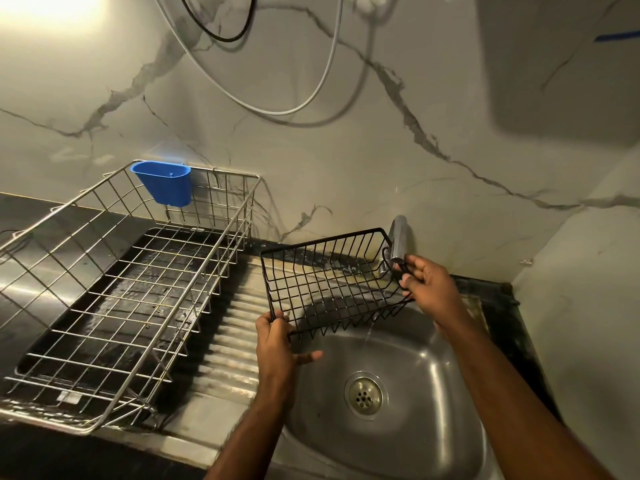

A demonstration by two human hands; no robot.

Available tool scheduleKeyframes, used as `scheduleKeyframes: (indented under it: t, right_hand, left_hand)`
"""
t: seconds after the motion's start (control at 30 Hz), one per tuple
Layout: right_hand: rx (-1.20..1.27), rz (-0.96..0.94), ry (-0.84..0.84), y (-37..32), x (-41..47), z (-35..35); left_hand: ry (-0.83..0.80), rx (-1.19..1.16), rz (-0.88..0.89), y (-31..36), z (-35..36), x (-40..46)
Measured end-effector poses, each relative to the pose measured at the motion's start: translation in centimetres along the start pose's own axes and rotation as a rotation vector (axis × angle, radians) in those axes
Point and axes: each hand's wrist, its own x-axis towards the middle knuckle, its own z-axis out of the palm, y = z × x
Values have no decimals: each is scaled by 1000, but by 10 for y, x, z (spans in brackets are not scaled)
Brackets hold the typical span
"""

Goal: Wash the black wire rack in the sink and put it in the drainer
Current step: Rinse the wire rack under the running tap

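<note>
A black wire rack [329,282], shaped like a shallow basket, hangs tilted over the steel sink [433,427]. My left hand [277,344] grips its near left corner. My right hand [427,285] pinches the rack's far right end by its wire loop, just below the tap [400,239]. A thin stream of water falls from the tap through the rack into the basin. The silver wire drainer [114,292] stands to the left on a black tray, with nothing in it.
A blue plastic cup [166,183] hangs on the drainer's back rim. The sink's ribbed draining board [228,341] lies between drainer and basin. The drain [363,396] sits mid-basin. A marble wall rises behind, with white and black cables looping down it.
</note>
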Motion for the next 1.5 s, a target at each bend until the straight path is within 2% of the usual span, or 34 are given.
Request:
scheduleKeyframes:
  t: [1.5]
  right_hand:
    - [38,-17,-11,10,13,8]
  left_hand:
    - [24,-13,-8,5,1,-1]
